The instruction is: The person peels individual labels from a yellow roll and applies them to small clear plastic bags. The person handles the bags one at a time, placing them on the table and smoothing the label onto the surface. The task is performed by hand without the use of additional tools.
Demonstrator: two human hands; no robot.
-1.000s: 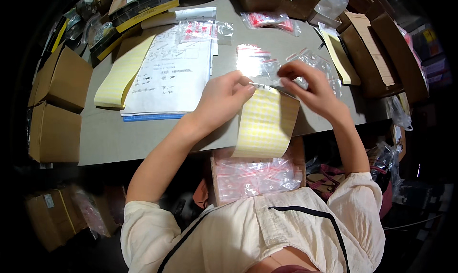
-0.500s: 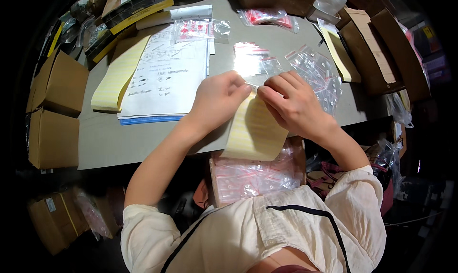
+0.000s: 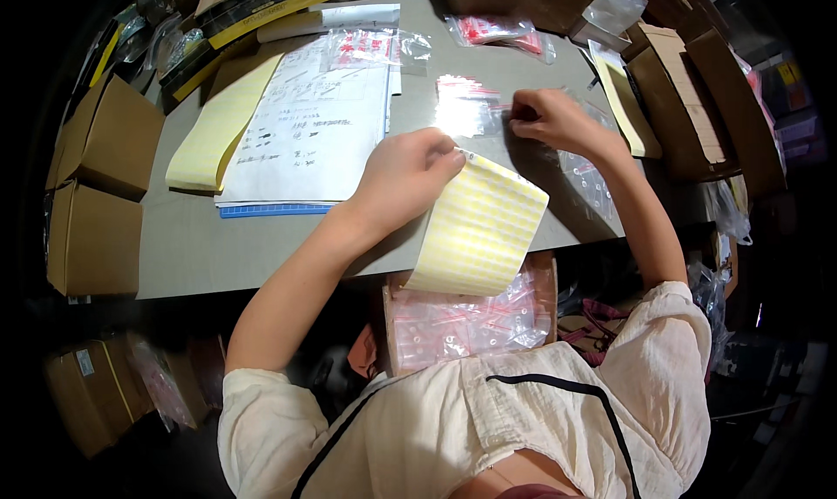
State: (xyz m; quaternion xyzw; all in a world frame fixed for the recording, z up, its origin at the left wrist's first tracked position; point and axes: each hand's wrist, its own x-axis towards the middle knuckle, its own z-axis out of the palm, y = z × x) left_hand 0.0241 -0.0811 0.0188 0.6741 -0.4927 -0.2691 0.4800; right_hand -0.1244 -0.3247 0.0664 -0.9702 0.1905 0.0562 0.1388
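Head view: the left hand (image 3: 405, 172) pinches the top corner of a yellow label sheet (image 3: 479, 229), fingers closed on its edge; the sheet hangs off the table's (image 3: 227, 246) near edge at about 5 o'clock from that hand. The right hand (image 3: 545, 117) sits at 2 o'clock from the left, fingertips pressed together on a small clear bag (image 3: 466, 107) lying flat on the table; whether a label is under them I cannot tell. A paper form (image 3: 305, 128) lies at 10 o'clock, a second yellow sheet (image 3: 218, 124) beside it, cardboard boxes (image 3: 100, 185) at 9 o'clock. A box of bags (image 3: 466, 320) rests in the lap at 6 o'clock. By my reading, a sticker is being pressed onto the bag. The next move calls for firm smoothing while the sheet stays steady.
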